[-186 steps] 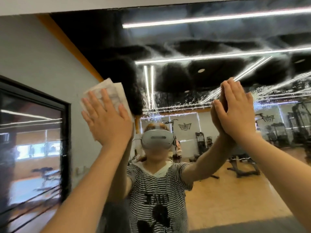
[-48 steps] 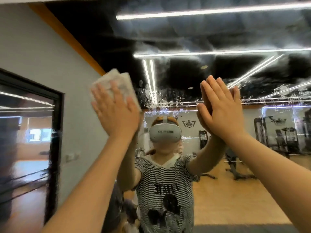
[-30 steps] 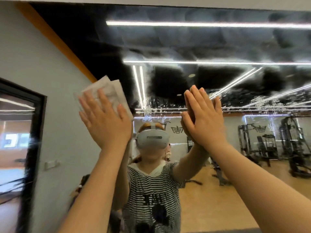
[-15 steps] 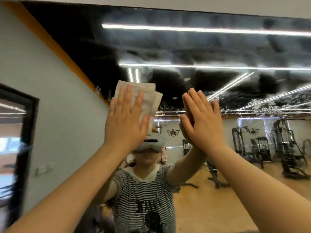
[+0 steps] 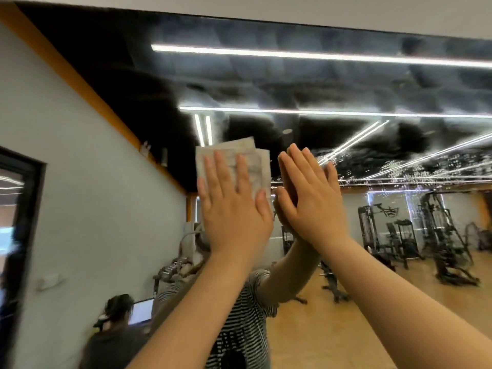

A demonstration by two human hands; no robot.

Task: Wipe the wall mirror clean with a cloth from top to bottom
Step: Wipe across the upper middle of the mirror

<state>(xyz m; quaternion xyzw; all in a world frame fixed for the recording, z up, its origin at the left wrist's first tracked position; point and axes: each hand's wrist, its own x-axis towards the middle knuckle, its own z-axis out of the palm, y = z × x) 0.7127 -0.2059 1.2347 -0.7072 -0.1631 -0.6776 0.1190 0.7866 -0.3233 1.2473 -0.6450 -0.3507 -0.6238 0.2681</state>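
A large wall mirror (image 5: 346, 83) fills the view and reflects a gym. Hazy smears and droplets cover its upper part. A folded pale cloth (image 5: 251, 158) lies flat on the glass under my left hand (image 5: 234, 209), whose straight fingers press it at about head height. My right hand (image 5: 311, 198) lies flat on the bare glass just right of the cloth, fingers straight, holding nothing. The two hands nearly touch. My reflection in a striped shirt shows behind my arms.
The mirror's top edge (image 5: 319, 21) meets a white wall strip above. A dark-framed panel (image 5: 21, 235) stands at far left. Reflected are gym machines (image 5: 439, 235), a wood floor and a seated person (image 5: 117, 334) with a laptop.
My left hand has slid the cloth to the right across the glass, from the left side to beside my right hand. My right hand stays pressed on the mirror.
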